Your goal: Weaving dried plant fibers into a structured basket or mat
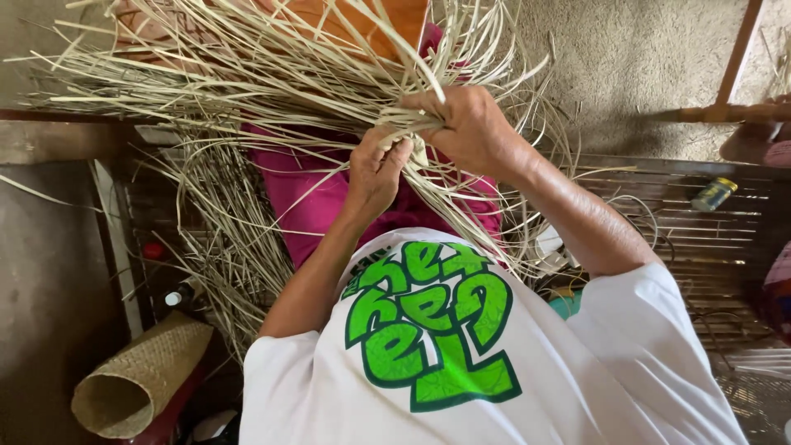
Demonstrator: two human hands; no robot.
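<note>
A large bundle of pale dried leaf strips (247,74) fans out to the left and upward over my lap. My right hand (470,124) is closed around the gathered end of the bundle. My left hand (375,169) sits just below it, fingers pinching strips where they come together. Loose strips trail down over my pink trousers (305,198). I wear a white shirt with a green print (428,330).
A rolled woven mat (136,383) lies at lower left beside a small white-capped bottle (177,295). A slatted bamboo bench (709,239) runs to the right with a small yellow-capped bottle (713,194) on it. More strips lie heaped at left (222,239).
</note>
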